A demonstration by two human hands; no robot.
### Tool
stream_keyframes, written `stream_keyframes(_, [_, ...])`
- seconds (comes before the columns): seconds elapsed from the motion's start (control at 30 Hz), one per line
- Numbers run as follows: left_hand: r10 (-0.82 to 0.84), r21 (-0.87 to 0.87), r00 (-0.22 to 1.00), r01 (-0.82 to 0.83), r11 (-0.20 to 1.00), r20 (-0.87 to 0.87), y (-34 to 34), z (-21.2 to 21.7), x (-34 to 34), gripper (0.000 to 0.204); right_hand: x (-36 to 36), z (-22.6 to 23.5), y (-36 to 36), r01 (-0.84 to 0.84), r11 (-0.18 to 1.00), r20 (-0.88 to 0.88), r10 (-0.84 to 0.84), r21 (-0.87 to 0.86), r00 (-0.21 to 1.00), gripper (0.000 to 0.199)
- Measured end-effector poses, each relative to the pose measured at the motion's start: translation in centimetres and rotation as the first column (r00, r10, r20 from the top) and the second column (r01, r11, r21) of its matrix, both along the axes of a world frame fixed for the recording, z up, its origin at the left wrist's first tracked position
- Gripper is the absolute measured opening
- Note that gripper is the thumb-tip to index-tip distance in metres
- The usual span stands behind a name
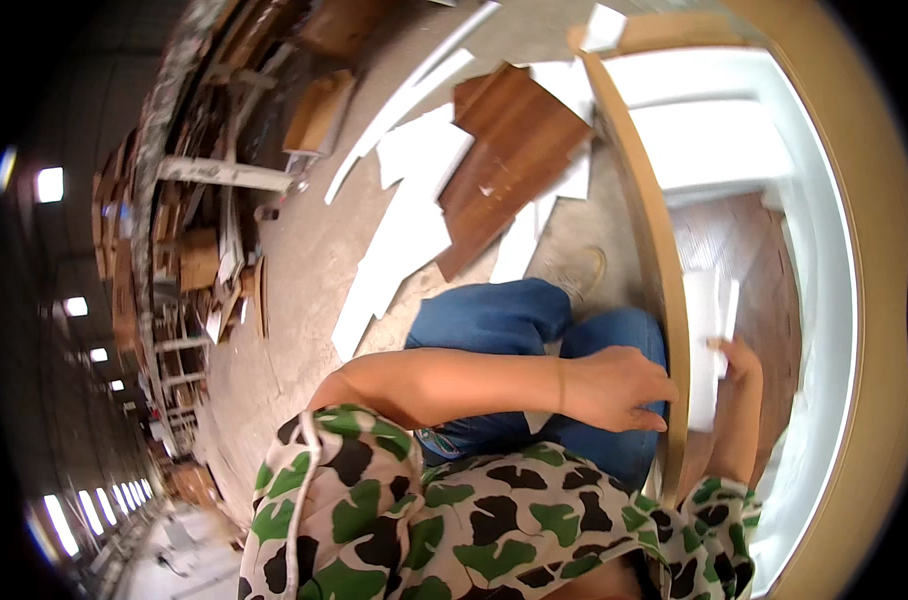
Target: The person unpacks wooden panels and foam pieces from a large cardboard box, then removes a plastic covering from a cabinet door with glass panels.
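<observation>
My right hand [740, 362] reaches down inside a large cardboard box [646, 190]. Its fingers close around a narrow white foam strip [731, 310]. A wider flat white foam piece [701, 350] lies just beside that strip, over a dark brown wood-grain panel [749, 235] in the box. My left hand [619, 390] hovers over my knee with fingers loosely bent and apart, its fingertips at the near cardboard wall. Nothing shows in it. The undersides of its fingers are partly hidden.
White foam sheets [414, 225] and torn brown wood-grain board [519, 150] litter the concrete floor on the left. Racks with cardboard and wood scraps [199, 260] stand farther left. A thick white foam block [714, 145] fills the box's far end; white lining follows its right wall.
</observation>
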State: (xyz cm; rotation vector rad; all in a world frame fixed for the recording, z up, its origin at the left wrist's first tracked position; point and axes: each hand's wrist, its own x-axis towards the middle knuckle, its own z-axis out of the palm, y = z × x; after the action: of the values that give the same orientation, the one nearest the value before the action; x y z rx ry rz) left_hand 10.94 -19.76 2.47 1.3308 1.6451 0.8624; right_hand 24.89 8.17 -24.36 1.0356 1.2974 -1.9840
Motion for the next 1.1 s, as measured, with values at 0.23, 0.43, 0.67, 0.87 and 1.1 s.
stream_keyframes(0.23, [0.035,-0.044,0.896,-0.061,0.997,-0.442,-0.3,-2.3,-1.1,0.025,-0.9,0.4,-1.8,-0.105,0.991,-0.006,0.105,-0.087,0.994,0.07])
stream_keyframes(0.43, [-0.05,-0.126,0.899,-0.005,0.992,-0.435,0.5,-2.6,-0.6,0.026,1.2,-1.0,-2.2,0.105,0.968,0.005,-0.107,-0.229,0.994,0.065])
stream_keyframes(0.67, [0.011,-0.037,0.894,-0.031,0.999,-0.449,-0.4,-3.1,-1.2,0.024,-1.3,6.5,-3.4,0.345,0.836,-0.32,-0.496,-0.426,0.807,0.08])
stream_keyframes(0.87, [0.111,0.595,0.888,0.201,0.778,-0.445,2.9,-0.1,0.4,0.014,-11.1,14.8,-1.5,0.393,0.842,-0.518,-0.538,-0.369,0.665,0.066])
stream_keyframes(1.1, [0.374,0.584,0.787,-0.022,0.812,-0.491,-0.4,0.8,0.0,0.028,-16.7,20.1,-19.4,0.271,0.874,-0.538,-0.467,-0.403,0.702,0.048])
